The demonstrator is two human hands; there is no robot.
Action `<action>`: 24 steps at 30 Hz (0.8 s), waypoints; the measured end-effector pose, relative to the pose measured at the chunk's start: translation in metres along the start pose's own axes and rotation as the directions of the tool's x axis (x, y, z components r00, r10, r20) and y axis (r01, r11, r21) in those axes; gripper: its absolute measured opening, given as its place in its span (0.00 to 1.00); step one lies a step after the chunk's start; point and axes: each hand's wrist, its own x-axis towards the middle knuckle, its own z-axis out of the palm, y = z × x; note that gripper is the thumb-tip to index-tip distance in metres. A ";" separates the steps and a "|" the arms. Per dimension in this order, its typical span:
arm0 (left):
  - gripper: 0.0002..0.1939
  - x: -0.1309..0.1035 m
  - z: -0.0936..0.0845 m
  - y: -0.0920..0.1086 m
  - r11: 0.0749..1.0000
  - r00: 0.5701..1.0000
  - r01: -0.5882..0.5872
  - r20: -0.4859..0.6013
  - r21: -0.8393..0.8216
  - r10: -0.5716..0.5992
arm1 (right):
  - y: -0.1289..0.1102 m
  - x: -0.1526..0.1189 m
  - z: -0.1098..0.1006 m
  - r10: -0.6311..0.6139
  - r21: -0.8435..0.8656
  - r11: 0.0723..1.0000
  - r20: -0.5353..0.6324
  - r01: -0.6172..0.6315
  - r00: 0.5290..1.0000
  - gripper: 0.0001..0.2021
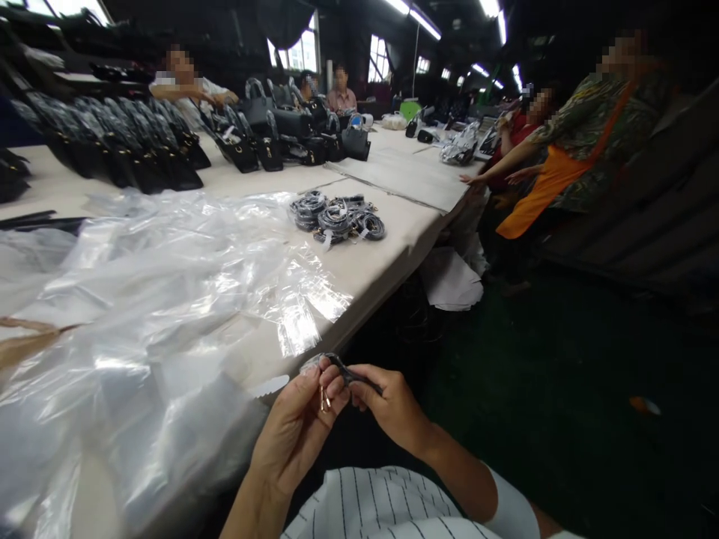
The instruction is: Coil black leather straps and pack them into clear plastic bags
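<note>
My left hand [300,412] is closed around one end of a dark bag strap [335,361], just off the table's near edge. A gold-coloured metal clasp [324,399] hangs out between its fingers. My right hand [396,404] pinches the same strap a little further along, to the right. Clear plastic wrap seems to cover part of the strap; my fingers hide the rest. On the table beyond lies a pile of coiled straps [337,218] in clear wrap with white tags. Clear plastic bags [168,292] spread over the table at my left.
Black handbags [129,153] stand in rows on the far left of the long table [387,224]; more handbags [303,123] stand at the back. A person in an orange apron [553,187] leans on the table at right. Other people sit behind it. Dark green floor [550,389] lies right.
</note>
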 end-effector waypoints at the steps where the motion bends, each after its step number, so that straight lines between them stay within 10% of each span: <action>1: 0.07 0.000 -0.005 -0.002 0.999 0.995 -0.026 -0.096 -0.020 0.024 | 0.003 -0.004 0.003 0.058 0.009 0.998 -0.015 -0.058 0.998 0.12; 5: 0.09 -0.002 -0.022 -0.007 0.991 0.944 -0.134 -0.307 -0.014 0.124 | 0.010 -0.009 0.017 0.149 -0.024 0.989 0.015 -0.149 0.989 0.11; 11: 0.16 -0.006 -0.036 0.003 0.810 0.791 -0.521 -0.204 0.268 0.576 | 0.013 -0.013 0.058 0.222 0.095 0.960 0.317 -0.264 0.922 0.12; 17: 0.10 -0.023 -0.045 0.010 0.503 0.646 -0.482 -0.097 0.717 0.757 | -0.009 -0.023 0.066 0.203 0.162 0.933 0.500 -0.321 0.842 0.14; 20: 0.09 -0.034 -0.052 0.010 0.312 0.645 -0.416 0.035 0.854 0.764 | -0.023 -0.018 0.052 0.186 0.076 0.963 0.506 -0.258 0.842 0.18; 24: 0.15 -0.041 -0.066 0.011 0.309 0.760 -0.373 0.097 0.875 0.643 | -0.027 -0.007 0.034 -0.127 -0.187 0.959 0.382 0.212 0.915 0.23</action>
